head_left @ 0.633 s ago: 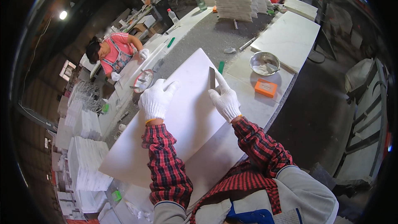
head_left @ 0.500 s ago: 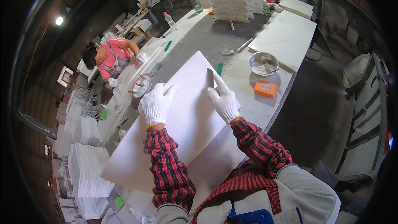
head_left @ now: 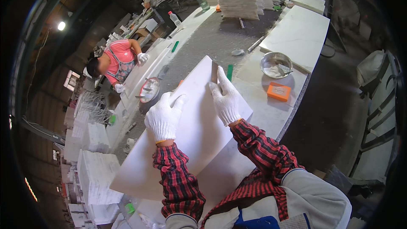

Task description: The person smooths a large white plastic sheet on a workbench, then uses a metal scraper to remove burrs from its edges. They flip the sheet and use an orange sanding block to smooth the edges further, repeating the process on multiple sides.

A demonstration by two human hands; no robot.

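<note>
A large white stone slab (head_left: 182, 161) lies slanted before me, its far corner pointing away. My left hand (head_left: 165, 116), in a white knit glove, grips the slab's left edge, thumb on the top face and fingers over the side. My right hand (head_left: 224, 99), gloved too, is closed on a flat metal scraper blade (head_left: 215, 71) near the slab's far right edge. How its lower end sits in the fingers is hidden. Just beyond lies a green strip-shaped tool (head_left: 229, 72).
Right of the slab are a metal bowl (head_left: 276, 65) with white material and an orange box (head_left: 278, 91). A red-rimmed dish (head_left: 149, 90) stands left. Stacked slabs (head_left: 237, 2) rise at the far end. A gloved co-worker (head_left: 121, 61) works across the table; another person (head_left: 154, 0) stands farther back.
My right hand and the blade have shifted slightly toward the slab's far corner, the blade now tilting more. My left hand keeps its grip. The whole view has moved a little.
</note>
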